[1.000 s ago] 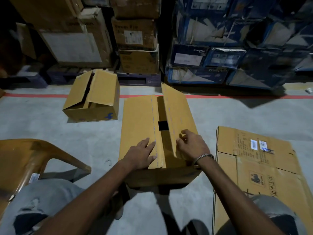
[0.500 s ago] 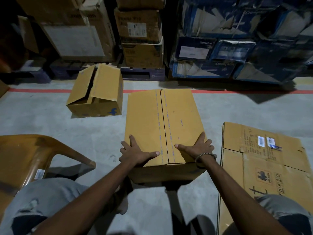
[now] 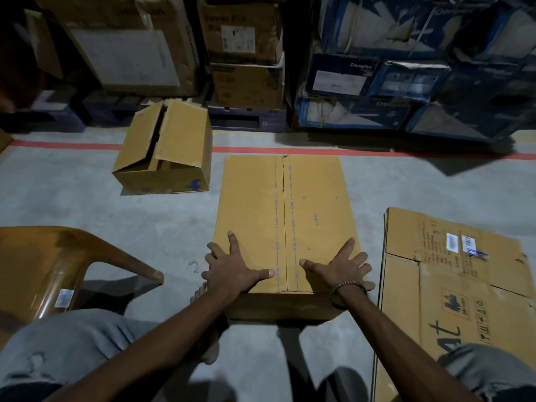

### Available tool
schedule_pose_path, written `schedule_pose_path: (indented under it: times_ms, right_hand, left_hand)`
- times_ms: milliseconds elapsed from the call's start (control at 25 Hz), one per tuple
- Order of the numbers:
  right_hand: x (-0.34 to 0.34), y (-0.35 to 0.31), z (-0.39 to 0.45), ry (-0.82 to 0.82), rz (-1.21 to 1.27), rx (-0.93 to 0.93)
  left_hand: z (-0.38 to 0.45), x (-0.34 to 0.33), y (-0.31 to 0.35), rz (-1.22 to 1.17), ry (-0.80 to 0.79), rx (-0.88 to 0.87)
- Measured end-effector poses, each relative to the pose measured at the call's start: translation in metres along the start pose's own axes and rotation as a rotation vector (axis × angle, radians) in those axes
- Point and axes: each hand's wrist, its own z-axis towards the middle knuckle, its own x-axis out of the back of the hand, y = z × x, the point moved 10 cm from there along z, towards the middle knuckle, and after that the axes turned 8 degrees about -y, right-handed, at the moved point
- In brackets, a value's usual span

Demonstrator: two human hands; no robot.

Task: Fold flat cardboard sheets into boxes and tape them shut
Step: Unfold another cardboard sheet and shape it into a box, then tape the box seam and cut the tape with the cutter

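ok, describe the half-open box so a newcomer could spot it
Find the red floor line. The half-open box sits on it, left of the closed box under both hands. Its top flaps gape and a blue "f" marks its side.

At upper right of the frame, two blue cartons [image 3: 342,75] [image 3: 355,113] each read "Crompton". A brown stacked carton [image 3: 240,30] at top centre shows "Power Pro", partly blurred. The open box [image 3: 165,152] left of centre bears a blue "f" logo. Small print on the flat cardboard sheet [image 3: 452,274] at right cannot be read.
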Motion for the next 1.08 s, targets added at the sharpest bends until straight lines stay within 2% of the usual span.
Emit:
schedule_pose_path:
  times_ms: [160,320,400,520,640,720,840,960,1080]
  right_hand:
    - [0.005,-0.003,-0.006,0.017,0.014,-0.011]
    - [0.009,-0.003,-0.007,-0.085,0.128,0.016]
    - [0.021,-0.014,-0.020,-0.086,0.163,0.059]
    - [0.043,-0.055,-0.067,0.043,0.279,0.178]
    - [0.047,-0.134,-0.134,0.115,0.399,0.393]
    - [0.027,-0.204,-0.189,0.057,0.437,0.554]
    - [-0.021,-0.314,-0.278,-0.069,0.394,0.781]
    - [-0.102,-0.405,-0.363,-0.257,0.047,0.960]
    - [-0.203,-0.436,-0.406,-0.404,-0.395,0.979]
  left_hand:
    - [-0.002,0.004,0.002,0.003,-0.014,-0.003]
    - [-0.011,0.009,0.003,-0.100,-0.128,0.035]
    - [-0.020,0.018,0.009,-0.139,-0.170,0.019]
    - [-0.043,0.058,0.023,-0.136,-0.161,-0.105]
    - [-0.068,0.138,0.011,-0.180,-0.035,-0.234]
    - [-0.081,0.195,-0.045,-0.242,0.072,-0.240]
    - [-0.090,0.248,-0.194,-0.266,0.218,-0.098]
    - [-0.112,0.259,-0.350,-0.286,0.283,0.094]
    - [-0.142,0.238,-0.431,-0.290,0.259,0.165]
